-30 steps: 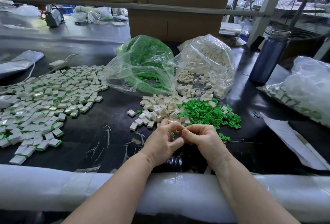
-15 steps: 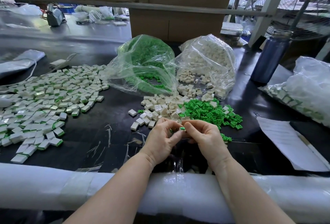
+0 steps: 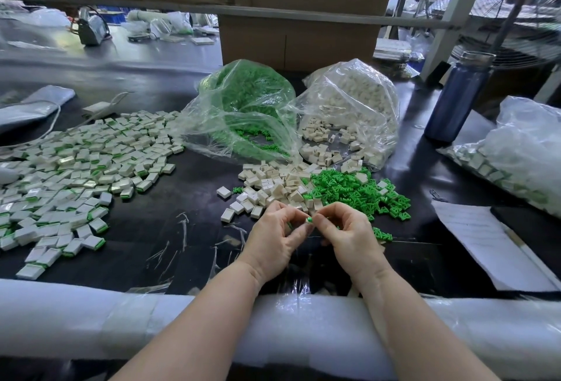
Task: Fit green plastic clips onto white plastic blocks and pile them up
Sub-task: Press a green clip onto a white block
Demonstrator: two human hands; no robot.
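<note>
Both hands sit slightly higher than a second earlier, and the clip (image 3: 308, 220), then hidden between the fingertips, now shows green between them. Left hand (image 3: 277, 236) and right hand (image 3: 349, 233), fingers curled, pinch the clip together over the table (image 3: 170, 228), just before the loose blocks (image 3: 273, 186) and clips (image 3: 349, 189); whether a block is also held cannot be told. Probable fault: a skewed push slips the small clip from the fingertips into the loose parts, well apart from the finished pile (image 3: 76, 168) at left.
</note>
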